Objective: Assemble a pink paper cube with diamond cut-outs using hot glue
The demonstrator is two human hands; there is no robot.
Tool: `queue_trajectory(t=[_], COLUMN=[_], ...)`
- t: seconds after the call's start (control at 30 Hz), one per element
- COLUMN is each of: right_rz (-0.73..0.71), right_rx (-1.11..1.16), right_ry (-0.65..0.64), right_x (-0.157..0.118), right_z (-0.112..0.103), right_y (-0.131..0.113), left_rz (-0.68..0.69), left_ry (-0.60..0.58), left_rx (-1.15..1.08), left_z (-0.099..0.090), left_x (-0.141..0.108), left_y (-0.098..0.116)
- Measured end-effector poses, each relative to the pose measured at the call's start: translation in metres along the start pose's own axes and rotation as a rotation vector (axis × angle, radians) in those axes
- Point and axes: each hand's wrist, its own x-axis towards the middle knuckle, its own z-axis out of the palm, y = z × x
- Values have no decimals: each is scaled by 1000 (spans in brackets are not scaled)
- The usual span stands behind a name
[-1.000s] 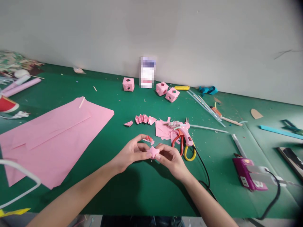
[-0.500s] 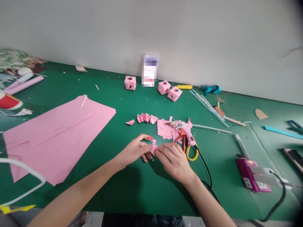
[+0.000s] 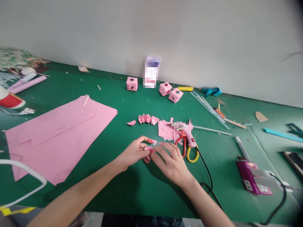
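Between both hands is a small folded pink paper piece [image 3: 149, 149], partly hidden by fingers. My left hand [image 3: 134, 153] pinches it from the left, with a red wrap or ring on the index finger. My right hand [image 3: 171, 160] closes on the piece's right side with thumb and fingertips. A small pink scrap [image 3: 155, 142] shows by the left index fingertip. Just beyond lie a row of folded pink paper pieces [image 3: 148, 119], a single one [image 3: 131, 123] and a pile of flat pink pieces [image 3: 165, 130]. A pink glue gun [image 3: 188, 130] rests over red-and-yellow-handled pliers [image 3: 193, 154].
Large pink paper sheets [image 3: 63, 135] cover the left side. Three pink paper cubes [image 3: 132, 84] stand near the wall by a blurred upright card [image 3: 151, 72]. Glue sticks and strips [image 3: 209, 108] lie at right, with a purple power box [image 3: 253, 178] and a black cord [image 3: 210, 176].
The pink piece has shifted slightly left and lower and is turned in my fingers. My right hand has moved a little left, its fingers less curled.
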Motion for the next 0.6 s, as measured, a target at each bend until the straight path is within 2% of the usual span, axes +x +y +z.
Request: queue_trajectory(t=[0.17, 0.3, 0.4, 0.5, 0.6], right_rz=[99, 223, 363, 499, 460], right_rx=[93, 275, 546, 884, 759], right_ry=[-6, -16, 33, -72, -104], right_x=[-1, 3, 8, 5, -10], right_z=[6, 4, -17, -50, -79], right_y=[3, 4, -1, -11, -24], left_rz=[105, 190, 222, 224, 217], left_ry=[29, 100, 149, 181, 191], left_rx=[-18, 74, 122, 141, 142], left_z=[-4, -7, -8, -8, -8], left_x=[3, 5, 5, 6, 6], left_y=[-4, -5, -5, -5, -5])
